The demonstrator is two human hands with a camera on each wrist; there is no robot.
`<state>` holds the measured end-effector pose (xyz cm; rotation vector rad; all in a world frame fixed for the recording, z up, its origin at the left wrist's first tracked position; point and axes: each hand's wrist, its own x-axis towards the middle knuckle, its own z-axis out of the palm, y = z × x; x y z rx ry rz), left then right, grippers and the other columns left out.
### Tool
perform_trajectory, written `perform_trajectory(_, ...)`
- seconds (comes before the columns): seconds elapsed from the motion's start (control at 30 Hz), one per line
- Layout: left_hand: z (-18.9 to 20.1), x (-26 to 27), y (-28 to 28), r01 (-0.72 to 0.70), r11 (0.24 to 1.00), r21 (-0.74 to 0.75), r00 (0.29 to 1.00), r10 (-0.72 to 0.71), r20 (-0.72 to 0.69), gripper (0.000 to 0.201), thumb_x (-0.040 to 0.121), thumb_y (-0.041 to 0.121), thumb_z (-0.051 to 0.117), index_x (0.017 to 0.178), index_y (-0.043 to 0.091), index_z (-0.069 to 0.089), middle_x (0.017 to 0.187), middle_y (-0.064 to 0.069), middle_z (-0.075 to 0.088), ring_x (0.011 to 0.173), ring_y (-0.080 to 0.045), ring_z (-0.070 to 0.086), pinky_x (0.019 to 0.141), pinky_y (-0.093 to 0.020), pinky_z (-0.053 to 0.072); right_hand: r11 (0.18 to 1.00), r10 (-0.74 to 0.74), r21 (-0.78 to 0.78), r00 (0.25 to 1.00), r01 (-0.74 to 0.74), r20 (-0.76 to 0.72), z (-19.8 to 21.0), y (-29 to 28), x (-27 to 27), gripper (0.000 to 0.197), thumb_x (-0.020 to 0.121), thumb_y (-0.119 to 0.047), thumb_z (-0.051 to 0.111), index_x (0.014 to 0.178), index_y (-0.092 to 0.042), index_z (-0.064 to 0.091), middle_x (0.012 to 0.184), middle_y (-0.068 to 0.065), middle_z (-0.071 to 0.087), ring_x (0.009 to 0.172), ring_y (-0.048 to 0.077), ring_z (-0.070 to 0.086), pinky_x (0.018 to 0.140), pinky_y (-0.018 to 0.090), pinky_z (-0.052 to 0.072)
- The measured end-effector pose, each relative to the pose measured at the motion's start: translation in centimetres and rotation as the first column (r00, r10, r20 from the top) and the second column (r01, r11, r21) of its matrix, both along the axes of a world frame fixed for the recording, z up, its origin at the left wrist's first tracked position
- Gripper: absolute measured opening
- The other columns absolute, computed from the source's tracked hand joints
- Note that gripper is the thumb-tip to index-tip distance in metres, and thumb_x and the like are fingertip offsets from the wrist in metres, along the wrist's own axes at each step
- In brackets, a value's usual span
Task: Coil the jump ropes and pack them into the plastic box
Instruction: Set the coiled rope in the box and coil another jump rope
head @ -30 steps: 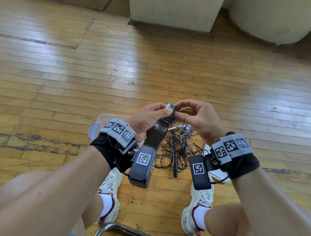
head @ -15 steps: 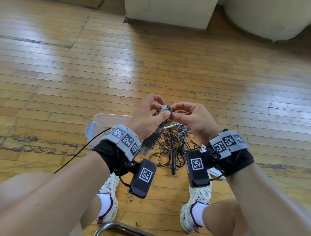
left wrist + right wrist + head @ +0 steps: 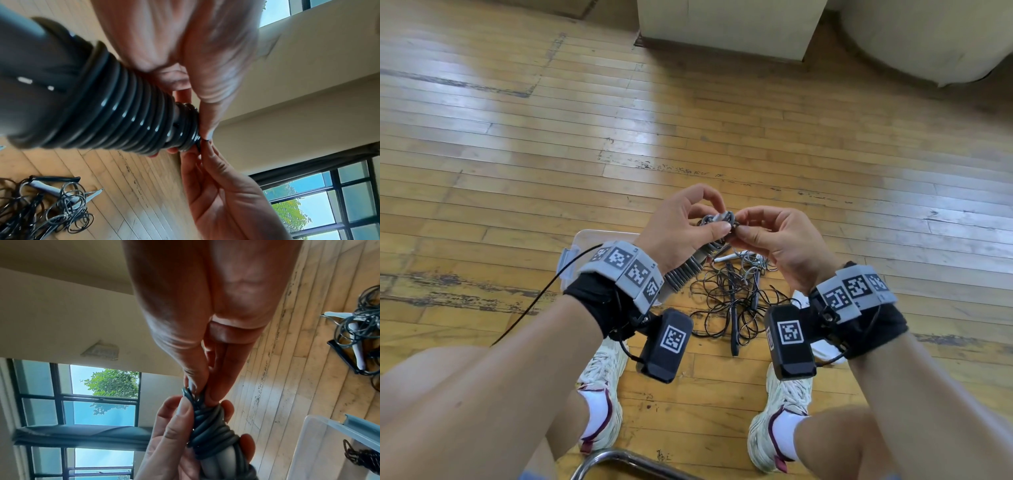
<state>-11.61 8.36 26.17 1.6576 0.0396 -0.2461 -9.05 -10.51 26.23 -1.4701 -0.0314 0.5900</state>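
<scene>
A jump rope bundle [image 3: 686, 272], dark cord wound round grey handles, is gripped near its top by my left hand [image 3: 719, 217]. My right hand [image 3: 741, 226] pinches the cord end at the handle tip. In the left wrist view the wound cord [image 3: 115, 113] fills the frame, and the right hand's fingers [image 3: 207, 155] touch its last turns. The right wrist view shows the cord turns [image 3: 207, 423] between both hands. The clear plastic box [image 3: 599, 240] sits on the floor behind my left wrist, with one coiled rope [image 3: 362, 457] inside.
A tangled pile of dark ropes [image 3: 732, 301] with handles lies on the wooden floor between my feet. My shoes [image 3: 602, 387] flank it. A metal chair tube [image 3: 619, 459] is below, a beige cabinet [image 3: 729, 24] far ahead.
My left hand turned and its fingers opened upward over the handle tip, so the bundle now tilts lower behind the wrist. The right hand stays pinched at the tip.
</scene>
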Motion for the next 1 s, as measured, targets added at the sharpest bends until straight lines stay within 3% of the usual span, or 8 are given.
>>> perform_trajectory(0.13, -0.7, -0.1, -0.3, -0.016, 0.988, 0.153, 0.996, 0.002, 0.092, 0.018, 0.089, 0.01, 0.074, 0.091, 0.026, 0.065, 0.085, -0.004, 0.073, 0.072, -0.032, 0.072, 0.061, -0.056, 0.059, 0.995, -0.033, -0.087, 0.997, 0.039, 0.068, -0.4, 0.3, -0.1, 0.013, 0.087, 0.003, 0.065, 0.099, -0.001, 0.069, 0.093, 0.016, 0.073, 0.089, 0.028, 0.071, 0.09, 0.037, 0.059)
perform_trajectory(0.27, -1.2, 0.0, -0.4, -0.06, 0.984, 0.17, 0.993, 0.041, 0.114, 0.018, 0.089, 0.013, 0.074, 0.091, 0.029, 0.068, 0.1, -0.002, 0.071, 0.072, -0.031, 0.073, 0.06, -0.056, 0.059, 0.992, -0.051, -0.115, 0.996, 0.06, 0.077, -0.4, 0.5, -0.2, 0.013, 0.089, 0.004, 0.065, 0.103, 0.004, 0.067, 0.095, 0.02, 0.072, 0.086, 0.026, 0.072, 0.086, 0.033, 0.06)
perform_trajectory(0.5, -1.6, -0.3, -0.4, -0.082, 0.996, 0.03, 0.996, 0.08, 0.046, 0.014, 0.087, 0.006, 0.075, 0.098, 0.014, 0.07, 0.098, -0.01, 0.072, 0.08, -0.03, 0.074, 0.074, -0.055, 0.061, 0.979, -0.05, -0.19, 0.988, 0.078, 0.149, -0.5, 0.8, -0.3, 0.009, 0.092, 0.002, 0.064, 0.1, 0.0, 0.068, 0.1, 0.023, 0.071, 0.084, 0.025, 0.072, 0.083, 0.031, 0.06)
perform_trajectory(0.67, -1.7, -0.4, -0.9, -0.13, 0.991, -0.019, 0.991, 0.13, 0.025, 0.013, 0.087, 0.006, 0.075, 0.099, 0.011, 0.074, 0.09, -0.01, 0.076, 0.08, -0.021, 0.074, 0.074, -0.035, 0.062, 0.967, -0.062, -0.232, 0.979, 0.107, 0.194, -0.8, 0.7, -0.3, 0.008, 0.094, 0.001, 0.063, 0.097, -0.005, 0.068, 0.09, 0.012, 0.072, 0.077, 0.019, 0.071, 0.079, 0.03, 0.06)
perform_trajectory(0.83, -2.4, -0.9, -1.5, -0.164, 0.981, -0.106, 0.982, 0.151, -0.118, 0.015, 0.089, 0.006, 0.072, 0.104, 0.004, 0.074, 0.094, -0.019, 0.075, 0.089, -0.038, 0.072, 0.083, -0.058, 0.058, 0.939, -0.082, -0.308, 0.972, 0.149, 0.22, -1.6, 0.7, -1.0, 0.009, 0.095, -0.001, 0.062, 0.102, -0.001, 0.067, 0.085, 0.013, 0.072, 0.072, 0.016, 0.069, 0.076, 0.03, 0.06)
perform_trajectory(0.93, -2.4, -1.1, -1.7, -0.117, 0.988, -0.103, 0.986, 0.103, -0.132, 0.025, 0.086, 0.002, 0.073, 0.112, 0.002, 0.071, 0.1, -0.019, 0.074, 0.095, -0.038, 0.071, 0.089, -0.054, 0.058, 0.934, -0.119, -0.31, 0.971, 0.18, 0.206, -1.6, 0.7, -1.0, 0.009, 0.096, -0.001, 0.061, 0.103, -0.001, 0.067, 0.087, 0.015, 0.073, 0.072, 0.017, 0.068, 0.075, 0.03, 0.06)
perform_trajectory(1.0, -2.2, -1.0, -1.4, -0.048, 0.996, -0.076, 0.991, 0.038, -0.131, 0.036, 0.081, -0.002, 0.077, 0.115, 0.007, 0.07, 0.103, -0.014, 0.075, 0.092, -0.028, 0.072, 0.087, -0.045, 0.06, 0.935, -0.133, -0.301, 0.972, 0.187, 0.191, -1.5, 0.6, -1.0, 0.009, 0.096, 0.0, 0.061, 0.102, -0.001, 0.067, 0.088, 0.014, 0.073, 0.073, 0.017, 0.069, 0.076, 0.03, 0.061)
